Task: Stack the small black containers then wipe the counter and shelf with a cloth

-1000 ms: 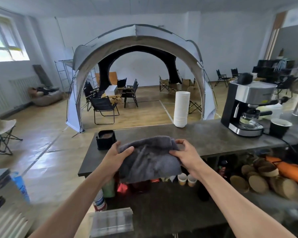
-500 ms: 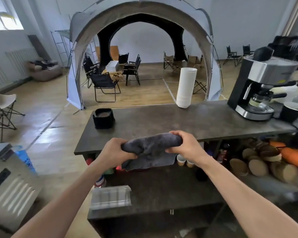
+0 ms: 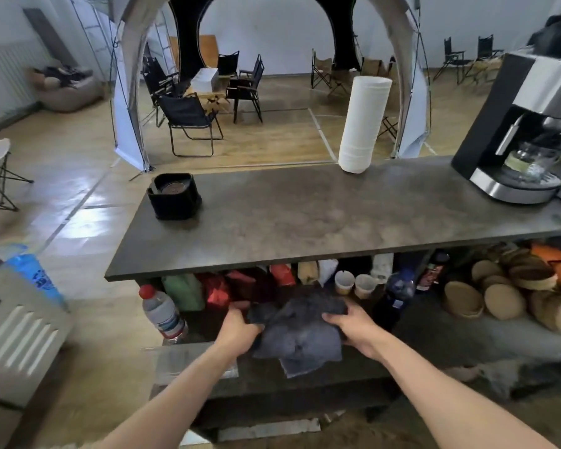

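A grey cloth (image 3: pixel 300 335) lies bunched on the lower shelf (image 3: pixel 434 338) under the grey counter (image 3: pixel 321 222). My left hand (image 3: pixel 240 327) grips its left edge and my right hand (image 3: pixel 353 325) grips its right edge. The small black containers (image 3: pixel 174 197) stand stacked at the counter's far left corner, well away from both hands.
On the counter stand a tall stack of white cups (image 3: pixel 363 124) and a coffee machine (image 3: pixel 518 124) at the right. The shelf's back holds a water bottle (image 3: pixel 162 314), colourful packets (image 3: pixel 221 286), two paper cups (image 3: pixel 353 281), a dark bottle (image 3: pixel 395 296) and brown round pieces (image 3: pixel 499 293).
Both hands carried the cloth down from above the counter's front edge to the lower shelf. The view has tilted downward and moved closer.
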